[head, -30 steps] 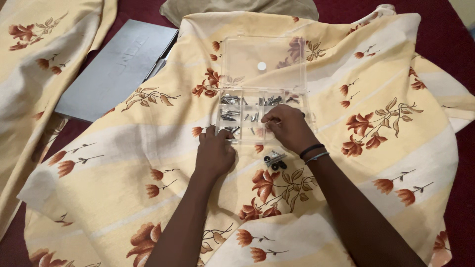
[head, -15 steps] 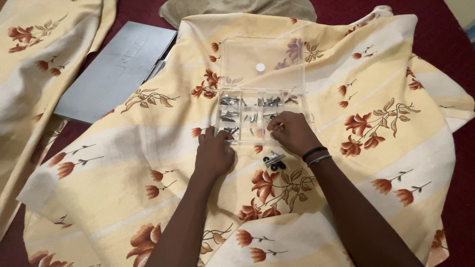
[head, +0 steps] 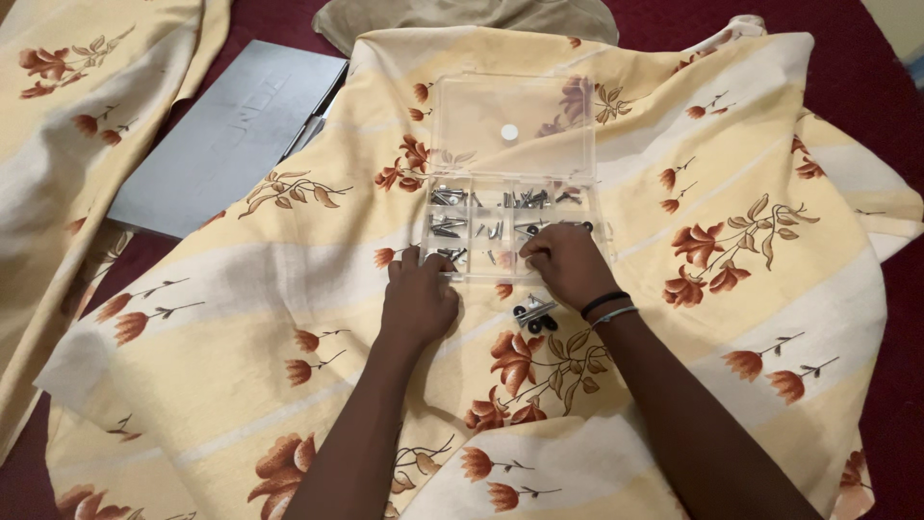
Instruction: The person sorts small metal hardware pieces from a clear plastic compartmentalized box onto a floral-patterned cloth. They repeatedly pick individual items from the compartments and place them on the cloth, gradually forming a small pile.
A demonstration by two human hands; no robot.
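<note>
Two hands work at a clear plastic box (head: 510, 226) on a flowered cloth (head: 289, 318) — left hand (head: 419, 299) curled against its near edge, right hand (head: 568, 265) closed over small metal parts inside. Light, rigid, slippery — best held by its sides. Behind it lies a grey case (head: 226, 135).
</note>
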